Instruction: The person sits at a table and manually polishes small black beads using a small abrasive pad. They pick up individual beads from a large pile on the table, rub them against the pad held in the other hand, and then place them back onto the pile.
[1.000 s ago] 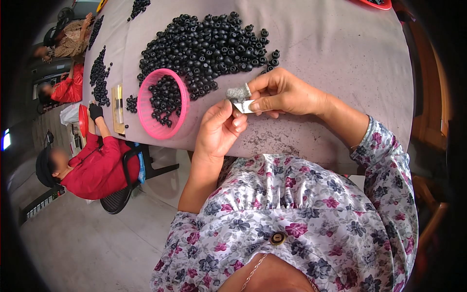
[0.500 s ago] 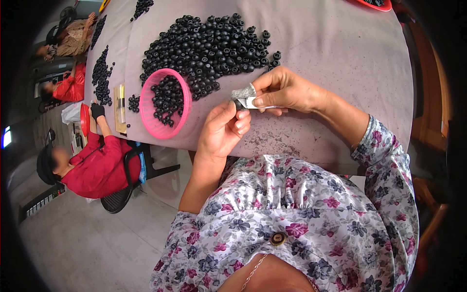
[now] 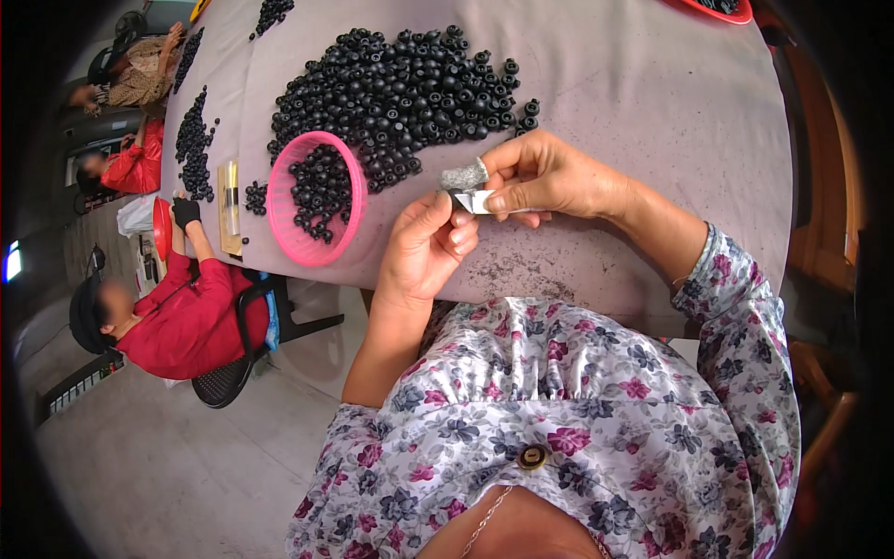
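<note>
Between thumb and fingers, my left hand (image 3: pixel 424 244) pinches a small black rounded part (image 3: pixel 454 197), mostly hidden by the fingertips. Closed around a short blade with a white wrapped handle (image 3: pixel 479 202), my right hand (image 3: pixel 563 179) brings its pointed metal tip up against that part. A grey fuzzy finger cover (image 3: pixel 464 175) is on the right index finger, just above the blade. Beyond the hands spreads a big heap of black rounded parts (image 3: pixel 400 93). To the left of my left hand stands a pink plastic basket (image 3: pixel 352 210) with more of them inside.
Dark shavings (image 3: pixel 531 270) dot the grey tablecloth (image 3: pixel 633 102) close to me. A clear-and-yellow tool (image 3: pixel 231 200) lies left of the basket, near smaller black piles (image 3: pixel 196 149). A person in red (image 3: pixel 200 321) sits at the table's left side. A red tray (image 3: pixel 731 11) is far right.
The right index finger with its grey cover has lifted slightly off the black part, and the blade has shifted a little. My left hand stays almost still.
</note>
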{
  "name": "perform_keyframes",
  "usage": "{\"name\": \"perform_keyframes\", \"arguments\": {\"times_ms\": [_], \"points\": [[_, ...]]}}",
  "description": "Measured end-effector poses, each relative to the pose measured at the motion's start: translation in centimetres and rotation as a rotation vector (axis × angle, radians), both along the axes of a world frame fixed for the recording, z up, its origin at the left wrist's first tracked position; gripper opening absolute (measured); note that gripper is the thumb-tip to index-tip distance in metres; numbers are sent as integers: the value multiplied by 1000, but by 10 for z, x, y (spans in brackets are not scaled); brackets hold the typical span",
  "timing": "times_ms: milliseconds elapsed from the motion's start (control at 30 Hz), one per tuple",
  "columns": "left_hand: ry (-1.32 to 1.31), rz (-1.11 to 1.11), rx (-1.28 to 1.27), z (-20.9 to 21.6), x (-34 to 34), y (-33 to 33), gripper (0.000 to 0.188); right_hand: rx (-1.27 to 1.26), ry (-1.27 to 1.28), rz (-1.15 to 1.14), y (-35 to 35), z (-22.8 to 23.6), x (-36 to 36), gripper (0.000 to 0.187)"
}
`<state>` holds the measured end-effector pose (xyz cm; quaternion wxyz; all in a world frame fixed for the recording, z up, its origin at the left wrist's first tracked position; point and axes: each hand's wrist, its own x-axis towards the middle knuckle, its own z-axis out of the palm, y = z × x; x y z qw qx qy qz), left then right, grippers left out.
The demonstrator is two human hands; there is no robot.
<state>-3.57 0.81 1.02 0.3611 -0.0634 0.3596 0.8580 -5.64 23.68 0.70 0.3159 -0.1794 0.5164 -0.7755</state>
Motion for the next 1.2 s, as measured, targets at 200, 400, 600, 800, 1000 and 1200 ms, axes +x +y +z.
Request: {"name": "perform_keyframes", "arguments": {"times_ms": [200,400,600,800,1000,1200], "points": [[98,42,-121,4,5,0,19,31,-20,-42,-2,0,0,14],[765,377,-897,47,-6,-27,10,155,167,-182,-8,-6,1,13],[779,285,-1423,44,-31,-100,11,363,512,-198,-13,6,11,19],[862,395,-1471,45,-33,-108,11,393,706,-325,-13,-1,9,24],[994,571,-1176,82,-22,-79,25,402,849,-594,-6,18,9,32],[1959,640,-1058,191,14,-69,40,253,898,-847,44,81,18,49]]}}
